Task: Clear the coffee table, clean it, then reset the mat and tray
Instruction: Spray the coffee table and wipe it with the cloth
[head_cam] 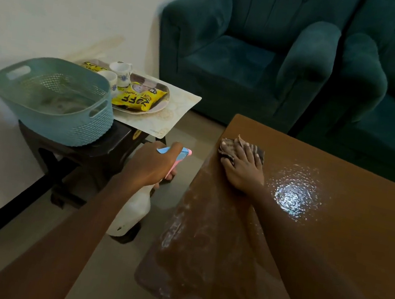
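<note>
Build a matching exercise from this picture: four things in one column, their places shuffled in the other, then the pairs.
1. spray bottle
2. cloth
3. tray
4. basket

A. on the dark stool
B. on the mat
C. held in the left hand
D. under the right hand on the coffee table

Pairs: 1-C, 2-D, 3-B, 4-A
</note>
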Available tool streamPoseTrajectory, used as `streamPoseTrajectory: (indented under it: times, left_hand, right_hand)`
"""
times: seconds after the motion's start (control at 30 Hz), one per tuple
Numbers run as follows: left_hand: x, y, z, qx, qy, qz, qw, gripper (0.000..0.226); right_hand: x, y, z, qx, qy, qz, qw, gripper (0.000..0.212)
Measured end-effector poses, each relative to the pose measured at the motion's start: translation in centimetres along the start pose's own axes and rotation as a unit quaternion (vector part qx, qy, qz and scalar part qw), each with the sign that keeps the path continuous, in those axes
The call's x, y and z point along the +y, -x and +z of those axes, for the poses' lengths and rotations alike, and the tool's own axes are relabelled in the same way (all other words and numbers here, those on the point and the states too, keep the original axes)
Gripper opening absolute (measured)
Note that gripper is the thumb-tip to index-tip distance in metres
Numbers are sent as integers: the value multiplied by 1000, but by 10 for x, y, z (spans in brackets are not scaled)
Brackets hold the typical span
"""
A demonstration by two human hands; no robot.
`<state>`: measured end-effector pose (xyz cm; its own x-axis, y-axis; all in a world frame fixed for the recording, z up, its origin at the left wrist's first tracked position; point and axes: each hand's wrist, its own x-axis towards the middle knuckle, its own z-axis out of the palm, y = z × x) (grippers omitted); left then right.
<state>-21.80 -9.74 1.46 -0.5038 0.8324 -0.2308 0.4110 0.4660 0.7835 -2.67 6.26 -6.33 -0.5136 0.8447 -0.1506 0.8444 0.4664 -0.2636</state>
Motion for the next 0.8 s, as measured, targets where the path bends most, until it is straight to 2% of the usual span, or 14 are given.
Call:
streamPoseTrajectory:
  times: [0.07,0.13,0.23,0.3,0.4,0.57,0.63,0.73,0.8]
  left_hand:
    - [-6,3,-7,9,21,10,1000,54]
    - [-10,7,-13,15,43,24,999,54]
    - [-18,4,-22,1,50,26,998,54]
    - [-22,0,-25,-5,39,28,999,53]
    - [-24,-8,-23,-19,33,29,999,50]
    - [-24,-15,-15,-37,21,23,999,50]
    - [-23,-14,-11,-54,20,27,998,51]
    - [-20,-9,-5,-89,11,23,996,53]
    - [-18,-4,-1,-103,5,27,994,54]
  right_hand:
    - [-25,-14,6,-2,14,-29,999,52]
    - [-46,-5,16,4,42,-92,995,52]
    - [-55,44,27,0,51,-188,981,56]
    - [-41,77,30,-12,45,-211,976,52]
    - [2,83,25,-12,71,-161,984,55]
    - [30,34,3,32,27,48,998,55]
    - [14,33,8,32,44,34,998,55]
    - [1,66,21,5,70,-87,994,57]
    - [5,97,26,-1,70,-126,990,57]
